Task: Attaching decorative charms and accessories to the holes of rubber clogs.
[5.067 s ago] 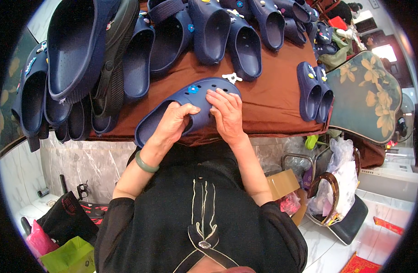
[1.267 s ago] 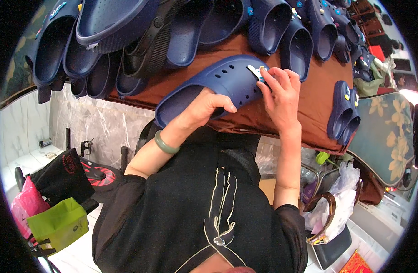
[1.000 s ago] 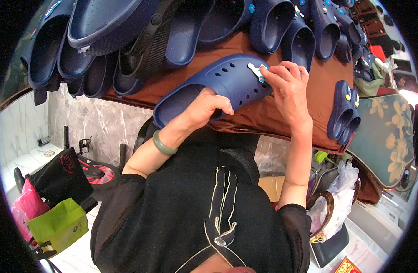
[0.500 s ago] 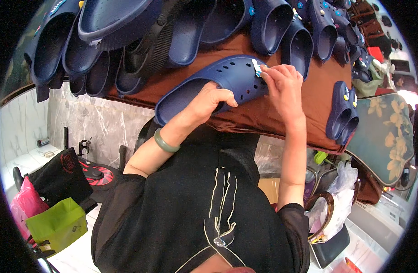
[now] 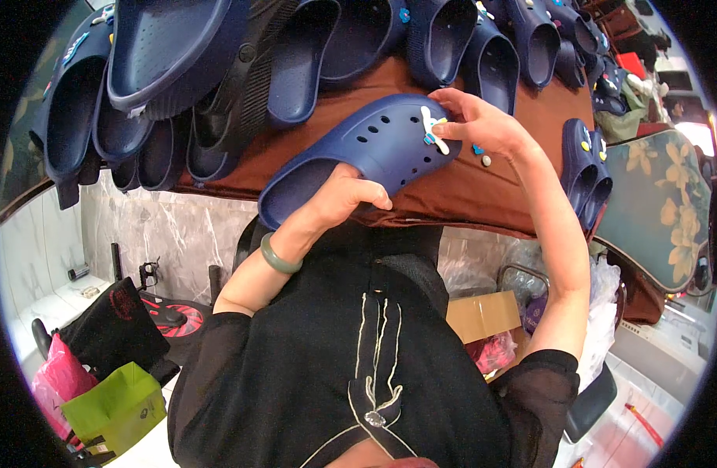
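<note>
A dark blue clog (image 5: 393, 148) with round holes is tilted over the brown cloth's near edge, its toe to the right. Inside its foot opening are the fingers of my left hand (image 5: 339, 199), which grips the upper with the thumb outside. A white and blue shoe charm (image 5: 429, 129) sits on the upper near the toe. My right hand (image 5: 483, 125) is closed round the toe, with its thumb pressed against this charm and its fingers over the far edge. Just right of the toe, a small blue charm (image 5: 477, 149) and a pale round one (image 5: 486, 161) are visible.
Several more dark blue clogs (image 5: 296, 70) crowd the far side of the brown cloth (image 5: 522, 187). A decorated pair (image 5: 581, 175) stands at the right edge. Below lie a cardboard box (image 5: 483, 316), a green bag (image 5: 117, 413) and a pink bag (image 5: 62, 378).
My right hand has gone from pinching the charm to closing round the toe with the thumb on the charm, its elbow swung outward. The charm now shows more fully. The clog has shifted slightly left.
</note>
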Action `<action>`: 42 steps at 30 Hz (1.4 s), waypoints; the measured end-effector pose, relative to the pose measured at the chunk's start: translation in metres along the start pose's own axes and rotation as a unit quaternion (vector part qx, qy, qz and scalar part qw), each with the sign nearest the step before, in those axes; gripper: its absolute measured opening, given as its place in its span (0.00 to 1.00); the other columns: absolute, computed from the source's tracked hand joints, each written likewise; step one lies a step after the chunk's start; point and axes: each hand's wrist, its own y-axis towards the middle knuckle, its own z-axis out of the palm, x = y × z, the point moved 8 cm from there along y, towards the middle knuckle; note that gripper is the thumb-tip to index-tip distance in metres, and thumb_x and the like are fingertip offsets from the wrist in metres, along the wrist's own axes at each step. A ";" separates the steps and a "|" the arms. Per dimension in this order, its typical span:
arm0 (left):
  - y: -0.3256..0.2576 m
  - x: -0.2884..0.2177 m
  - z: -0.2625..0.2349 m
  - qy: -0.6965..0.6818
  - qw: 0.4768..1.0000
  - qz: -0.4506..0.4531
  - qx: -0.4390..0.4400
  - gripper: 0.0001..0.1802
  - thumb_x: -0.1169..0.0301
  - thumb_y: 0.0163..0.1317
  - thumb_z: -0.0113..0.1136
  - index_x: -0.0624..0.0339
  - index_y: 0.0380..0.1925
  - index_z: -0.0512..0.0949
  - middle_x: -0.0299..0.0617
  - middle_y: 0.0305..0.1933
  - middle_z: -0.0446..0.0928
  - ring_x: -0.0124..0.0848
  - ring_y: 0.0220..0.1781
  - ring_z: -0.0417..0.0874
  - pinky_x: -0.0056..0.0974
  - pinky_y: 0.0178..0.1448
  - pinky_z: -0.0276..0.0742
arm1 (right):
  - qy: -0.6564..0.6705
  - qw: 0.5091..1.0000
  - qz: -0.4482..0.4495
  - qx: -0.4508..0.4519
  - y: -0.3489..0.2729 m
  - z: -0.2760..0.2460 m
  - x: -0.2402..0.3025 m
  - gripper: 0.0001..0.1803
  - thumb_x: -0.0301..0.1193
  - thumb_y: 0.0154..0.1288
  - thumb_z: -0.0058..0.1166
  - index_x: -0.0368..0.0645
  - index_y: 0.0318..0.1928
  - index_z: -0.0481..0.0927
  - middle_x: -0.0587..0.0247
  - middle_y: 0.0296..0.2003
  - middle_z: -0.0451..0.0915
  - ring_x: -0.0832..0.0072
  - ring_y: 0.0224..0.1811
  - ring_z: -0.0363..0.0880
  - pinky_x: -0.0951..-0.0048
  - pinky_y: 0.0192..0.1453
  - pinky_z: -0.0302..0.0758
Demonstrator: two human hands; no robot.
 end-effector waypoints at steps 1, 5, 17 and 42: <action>0.000 0.001 -0.001 -0.003 1.000 -0.001 0.000 0.32 0.81 0.32 0.60 0.66 0.46 0.75 0.38 0.43 0.77 0.28 0.44 0.76 0.33 0.47 0.73 | -0.024 1.000 0.006 0.000 0.001 0.004 0.001 0.32 0.28 0.59 0.59 0.33 0.62 0.63 0.56 0.53 0.74 0.72 0.57 0.70 0.71 0.64 0.63; -0.002 -0.004 0.003 -0.012 1.000 0.023 -0.001 0.29 0.81 0.33 0.60 0.65 0.44 0.76 0.37 0.42 0.77 0.28 0.43 0.76 0.33 0.48 0.73 | -0.067 0.993 -0.022 -0.100 -0.004 0.006 -0.002 0.32 0.32 0.59 0.60 0.34 0.61 0.64 0.50 0.52 0.75 0.69 0.54 0.73 0.71 0.62 0.66; 0.007 -0.017 0.003 -0.031 0.999 0.034 -0.005 0.22 0.80 0.38 0.59 0.65 0.41 0.77 0.35 0.39 0.76 0.27 0.41 0.75 0.31 0.48 0.71 | -0.039 0.982 -0.062 -0.174 -0.016 -0.014 -0.005 0.30 0.38 0.62 0.59 0.30 0.58 0.70 0.52 0.52 0.77 0.73 0.54 0.74 0.73 0.59 0.69; 0.004 -0.031 0.011 -0.056 0.992 0.111 0.004 0.34 0.74 0.47 0.64 0.64 0.58 0.68 0.42 0.56 0.73 0.33 0.58 0.73 0.38 0.64 0.65 | -0.344 0.816 -0.083 -0.456 -0.079 -0.024 -0.077 0.10 0.28 0.55 0.61 0.49 0.38 0.79 0.67 0.34 0.79 0.68 0.41 0.75 0.64 0.53 0.60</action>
